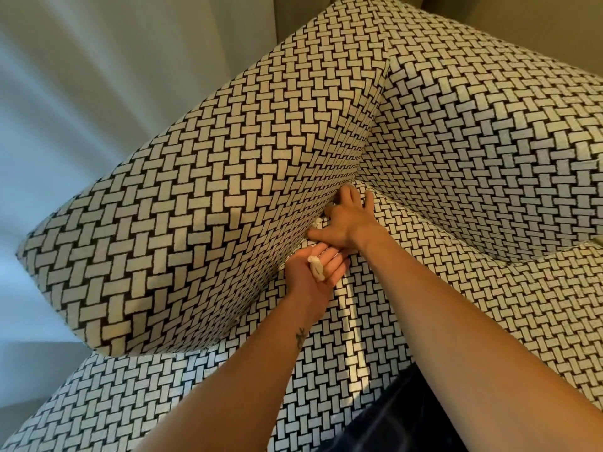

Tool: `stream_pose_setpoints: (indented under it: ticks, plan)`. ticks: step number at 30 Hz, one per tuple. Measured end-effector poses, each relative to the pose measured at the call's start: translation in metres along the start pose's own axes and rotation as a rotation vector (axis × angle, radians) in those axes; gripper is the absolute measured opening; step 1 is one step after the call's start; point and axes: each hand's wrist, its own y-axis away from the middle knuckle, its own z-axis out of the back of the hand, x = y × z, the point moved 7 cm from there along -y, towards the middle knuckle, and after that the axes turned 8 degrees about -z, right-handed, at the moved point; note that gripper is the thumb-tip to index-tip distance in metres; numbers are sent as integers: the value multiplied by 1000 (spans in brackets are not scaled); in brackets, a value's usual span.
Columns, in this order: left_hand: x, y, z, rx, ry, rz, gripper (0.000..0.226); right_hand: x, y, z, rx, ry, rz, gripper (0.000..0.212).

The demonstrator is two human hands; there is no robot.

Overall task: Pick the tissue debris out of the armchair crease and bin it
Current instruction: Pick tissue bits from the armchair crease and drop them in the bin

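The armchair (202, 190) is covered in a black and white basket-weave fabric. My left hand (315, 272) lies palm up on the seat beside the left armrest, and a white wad of tissue (317, 268) sits held in its palm. My right hand (346, 220) reaches into the crease between the left armrest and the seat cushion, fingers spread near the back corner. Just left of my right thumb, a small white scrap of tissue (316, 223) shows in the crease. Whether the right fingers pinch anything is hidden.
The backrest (489, 141) rises on the right and the seat cushion (424, 288) slopes toward me. A pale curtain (81, 93) hangs to the left of the chair. Dark clothing (408, 419) shows at the bottom edge. No bin is in view.
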Motion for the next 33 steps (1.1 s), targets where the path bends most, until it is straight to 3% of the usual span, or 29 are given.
stream_pose_setpoints:
  ticks: [8,18,22,25,29,33]
  plan:
    - [-4,4,0,-48,4,10,60,-2,-6,-5,39,-68,-13,67]
    - [-5,8,-5,-8,27,45,63,-9,13,-7,-226,-441,101,28]
    - [-6,10,-6,-23,21,48,63,-14,20,-5,-274,-582,111,31]
    - [-7,11,-7,-14,18,45,60,-14,24,-5,-248,-550,89,28]
    - [-5,9,-6,-17,27,46,53,-6,24,-14,-257,-407,74,51]
    - [-4,10,-8,-6,54,70,55,-1,21,-11,-338,-434,27,35]
